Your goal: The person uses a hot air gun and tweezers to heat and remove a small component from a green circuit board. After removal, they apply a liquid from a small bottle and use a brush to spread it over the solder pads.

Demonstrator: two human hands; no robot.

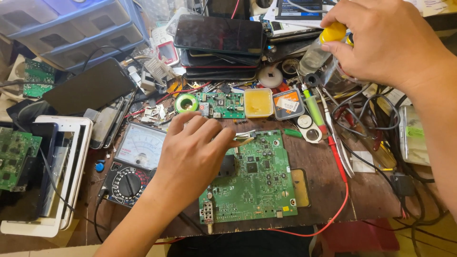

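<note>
Resting on the large green circuit board (257, 178), the left hand (195, 154) pinches a small brush-like tool (243, 139) in a closed grip at the board's upper edge. That board lies flat at the middle of the wooden bench (323, 190), its lower edge near the bench front. Up at the far right, the right hand (376, 40) curls its grip around a clear bottle with a yellow cap (332, 34).

Clutter crowds both hands — an analogue multimeter (133, 164) sits just left of the left wrist, and a red test lead (335, 190) loops along the board's right side and round under its lower edge. Beyond the fingers lie a smaller green board (223, 104), a green roll of tape (185, 102) and an open tin of yellowish paste (258, 102). Dark phones (219, 35) are stacked further back, with another dark slab (90, 85) leaning to the left. A tangle of black cables (381, 119) fills the right side below the right hand. A white frame (66, 181) holding more boards occupies the left edge, below blue plastic drawers (71, 26).
</note>
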